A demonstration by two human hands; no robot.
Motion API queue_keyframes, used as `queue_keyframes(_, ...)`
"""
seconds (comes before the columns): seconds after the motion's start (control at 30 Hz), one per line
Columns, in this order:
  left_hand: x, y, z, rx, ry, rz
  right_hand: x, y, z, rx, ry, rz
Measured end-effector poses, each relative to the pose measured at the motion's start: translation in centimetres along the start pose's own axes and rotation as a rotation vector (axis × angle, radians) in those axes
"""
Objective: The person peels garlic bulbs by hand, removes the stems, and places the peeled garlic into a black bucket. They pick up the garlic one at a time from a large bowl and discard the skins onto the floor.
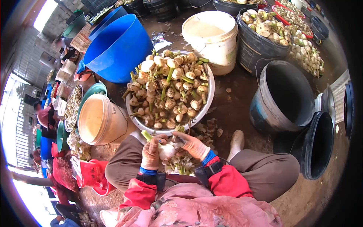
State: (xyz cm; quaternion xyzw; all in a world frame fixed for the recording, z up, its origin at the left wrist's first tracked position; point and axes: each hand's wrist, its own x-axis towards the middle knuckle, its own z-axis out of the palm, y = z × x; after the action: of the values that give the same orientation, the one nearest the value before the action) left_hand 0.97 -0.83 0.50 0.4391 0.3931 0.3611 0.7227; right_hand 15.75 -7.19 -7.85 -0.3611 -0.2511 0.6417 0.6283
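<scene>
My left hand (151,154), in a soiled pale glove, is closed around a white garlic bulb (166,151) whose cut green stem points up and left. On the bulb's right side, my right hand (192,146), gloved too, has its fingers pinched together. A small dark thing shows at those fingertips, too small to name. Just beyond both hands stands a wide metal basin (210,99) heaped with dirty garlic bulbs (170,85) with short stems. Peeled leaves and skins (179,164) lie below my hands, between my legs.
A blue tub (117,49) and a white bucket (211,41) stand behind the basin. To the left is a whitish bucket (102,119); to the right, a grey bucket (283,94) and a tipped black bucket (314,145). A black bucket (261,47) holds garlic. Other people sit far left.
</scene>
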Motion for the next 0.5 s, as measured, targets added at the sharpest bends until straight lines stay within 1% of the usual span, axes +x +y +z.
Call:
queue_keyframes(0.03,0.1,-0.2,0.1,-0.001,-0.002,0.0,0.3,-0.1,0.8,-0.002,0.001,-0.001)
queue_keyframes(0.1,0.5,-1.2,-0.3,0.122,0.019,0.045,0.1,-1.3,2.2,-0.2,0.151,0.002)
queue_keyframes(0.13,0.8,-1.0,-0.5,0.272,-0.02,0.108,-0.4,-2.7,2.8,-0.187,0.183,0.014)
queue_keyframes(0.17,0.8,-0.8,-0.6,0.272,-0.021,0.109,-0.4,-2.6,2.6,-0.187,0.184,0.014)
queue_keyframes(0.23,0.6,0.3,-0.1,0.143,0.077,-0.155,-0.2,-2.3,2.1,-0.325,0.27,-0.162)
queue_keyframes(0.27,0.1,1.0,0.8,0.281,0.006,0.061,-0.1,-2.6,2.0,-0.269,0.3,-0.179)
queue_keyframes(0.3,0.1,0.9,0.6,0.283,0.007,0.061,0.1,-2.5,1.7,-0.118,0.324,-0.212)
queue_keyframes(0.37,0.5,0.3,-0.8,-0.131,0.028,-0.131,-0.2,-4.5,2.0,0.24,0.396,-0.16)
queue_keyframes(0.4,0.9,-0.5,-2.3,-0.222,-0.052,-0.121,0.0,-4.6,1.3,0.319,0.424,-0.215)
queue_keyframes(0.43,0.9,-0.9,-2.6,-0.222,-0.051,-0.12,-0.5,-6.0,1.0,0.527,0.406,-0.204)
queue_keyframes(0.5,0.9,-1.3,-2.9,-0.382,-0.022,-0.055,-0.2,-6.0,-1.0,0.613,0.354,-0.42)
